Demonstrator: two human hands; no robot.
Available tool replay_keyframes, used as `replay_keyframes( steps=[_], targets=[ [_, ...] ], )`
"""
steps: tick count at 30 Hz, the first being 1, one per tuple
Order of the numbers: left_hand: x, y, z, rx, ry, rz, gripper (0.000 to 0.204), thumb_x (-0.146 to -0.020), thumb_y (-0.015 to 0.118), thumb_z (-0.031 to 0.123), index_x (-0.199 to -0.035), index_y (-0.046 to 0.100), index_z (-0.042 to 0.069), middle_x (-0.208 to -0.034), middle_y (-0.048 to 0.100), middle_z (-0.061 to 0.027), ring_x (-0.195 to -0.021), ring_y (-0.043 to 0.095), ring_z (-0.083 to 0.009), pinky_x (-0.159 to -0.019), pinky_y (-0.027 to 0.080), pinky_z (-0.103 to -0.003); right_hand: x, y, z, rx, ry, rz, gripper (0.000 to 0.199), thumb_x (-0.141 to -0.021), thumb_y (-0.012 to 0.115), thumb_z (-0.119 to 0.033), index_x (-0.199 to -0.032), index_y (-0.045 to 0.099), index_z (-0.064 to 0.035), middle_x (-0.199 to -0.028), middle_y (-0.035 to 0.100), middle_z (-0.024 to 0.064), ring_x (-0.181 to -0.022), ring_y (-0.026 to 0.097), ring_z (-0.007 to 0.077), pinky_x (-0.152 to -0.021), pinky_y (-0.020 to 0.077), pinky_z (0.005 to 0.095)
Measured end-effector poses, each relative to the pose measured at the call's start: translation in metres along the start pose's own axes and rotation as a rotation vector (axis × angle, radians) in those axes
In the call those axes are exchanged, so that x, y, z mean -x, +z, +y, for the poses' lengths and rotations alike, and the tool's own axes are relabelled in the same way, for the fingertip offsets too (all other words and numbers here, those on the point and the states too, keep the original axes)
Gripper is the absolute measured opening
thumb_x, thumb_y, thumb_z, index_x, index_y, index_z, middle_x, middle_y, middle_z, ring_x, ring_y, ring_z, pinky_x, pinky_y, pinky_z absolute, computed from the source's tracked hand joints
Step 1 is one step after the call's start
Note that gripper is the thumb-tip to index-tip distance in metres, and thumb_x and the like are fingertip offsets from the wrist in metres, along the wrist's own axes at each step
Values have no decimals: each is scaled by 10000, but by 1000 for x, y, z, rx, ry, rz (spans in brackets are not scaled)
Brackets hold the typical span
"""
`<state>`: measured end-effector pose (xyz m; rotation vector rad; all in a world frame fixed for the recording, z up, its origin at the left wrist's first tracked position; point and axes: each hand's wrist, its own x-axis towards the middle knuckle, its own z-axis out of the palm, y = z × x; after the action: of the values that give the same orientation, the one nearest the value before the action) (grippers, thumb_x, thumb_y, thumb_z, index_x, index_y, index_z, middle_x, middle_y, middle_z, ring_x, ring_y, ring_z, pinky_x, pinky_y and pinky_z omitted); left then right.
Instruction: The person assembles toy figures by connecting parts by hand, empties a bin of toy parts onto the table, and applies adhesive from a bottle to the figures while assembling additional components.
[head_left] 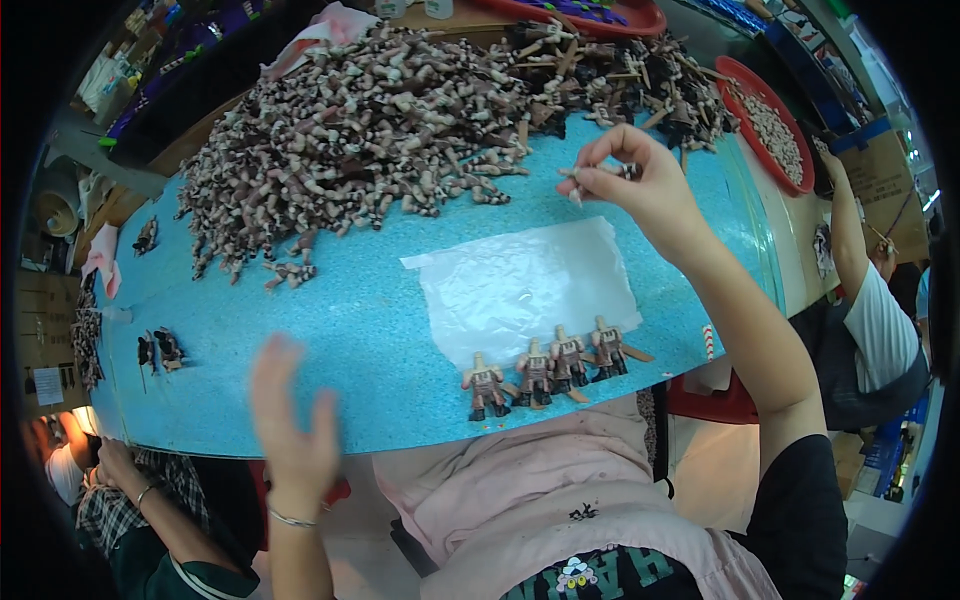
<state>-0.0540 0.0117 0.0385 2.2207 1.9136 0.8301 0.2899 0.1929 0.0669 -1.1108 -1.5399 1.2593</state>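
Observation:
My right hand is raised over the far part of the blue table, thumb and fingers pinched on a small pale and dark toy figure, partly hidden by the fingers. My left hand, smeared by motion, hovers over the near edge with thumb and fingers apart and nothing in it. Between the hands, a clear plastic sheet lies taped down. Along its near edge several toy figures stand in a row, with flat brown pieces beside some of them.
A large heap of toy figures covers the far side, with darker figures at its right. A red tray holds small pale parts. Two dark figures lie at left. Co-workers' arms show at both sides.

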Motion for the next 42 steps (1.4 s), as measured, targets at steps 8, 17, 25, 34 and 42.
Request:
replay_keyframes(
  steps=[8,17,25,34,42],
  targets=[
    [-1,51,89,311,280,-315,671,-690,740,149,-1291,474,10,-1287,488,-203,-1154,488,-368,-971,375,-475,44,-22,25,475,62,40,184,-793,676,-18,-968,626,12,-936,631,75,-822,611,159,-728,499,306],
    [3,48,80,254,288,-256,603,-677,700,29,-1238,487,-29,-1240,520,-199,-1070,537,-358,-887,435,-438,55,-38,8,913,-46,-58,167,-791,655,-42,-951,645,1,-850,641,110,-788,639,239,-703,512,329],
    [1,47,80,280,233,-247,597,-666,704,9,-1225,499,-31,-1214,530,-204,-1067,537,-377,-901,437,-443,55,8,-3,286,183,-182,187,-833,582,-21,-1010,591,38,-852,654,89,-817,646,115,-720,517,248],
    [-3,15,71,240,80,-92,600,-670,684,-94,-1235,494,-24,-1227,524,-216,-1064,559,-363,-927,449,-406,53,29,9,377,69,-154,178,-844,541,-9,-1008,596,31,-867,642,84,-832,643,138,-737,505,263],
    [27,22,76,740,-195,-358,569,-687,750,58,-1209,534,-6,-1142,581,-175,-1018,586,-297,-901,462,-373,58,39,17,505,-192,-161,124,-778,626,27,-891,655,-13,-908,604,88,-794,595,212,-690,479,308]
  ],
)
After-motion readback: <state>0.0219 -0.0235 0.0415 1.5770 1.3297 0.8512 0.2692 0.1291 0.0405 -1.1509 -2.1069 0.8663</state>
